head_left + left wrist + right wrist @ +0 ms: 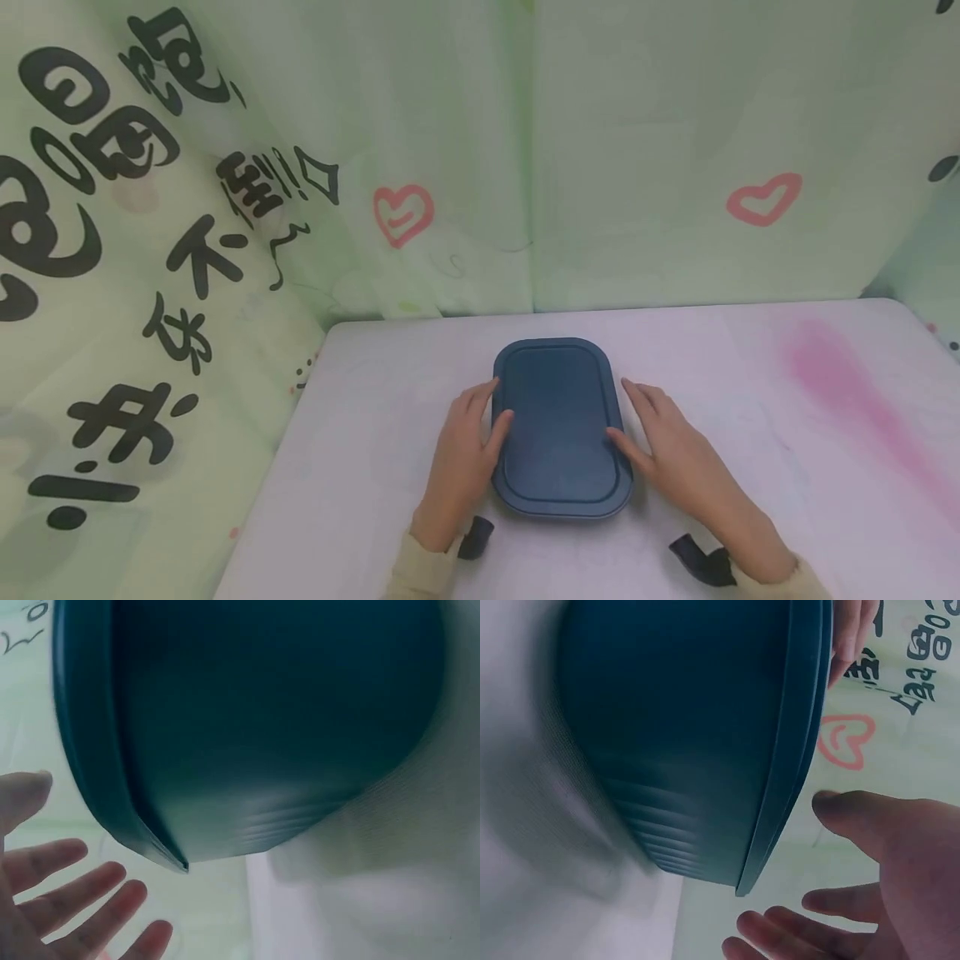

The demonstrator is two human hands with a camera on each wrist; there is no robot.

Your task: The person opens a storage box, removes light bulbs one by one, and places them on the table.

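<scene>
A dark blue rectangular box with rounded corners stands on the table, its rimmed lid on top. In the wrist views its deep side wall shows ridges near one end. My left hand is at the box's left side, thumb over the lid's edge and fingers extended along the side. Opposite it, my right hand has its thumb at the right edge of the lid and its fingers spread beside the box. Both hands have straight, relaxed fingers in the wrist views, with nothing gripped. What the box contains is hidden.
The white table has a pink smear on its right part. Behind it hangs a pale green curtain with red hearts, and black lettering covers the curtain on the left. Dark straps show at both wrists.
</scene>
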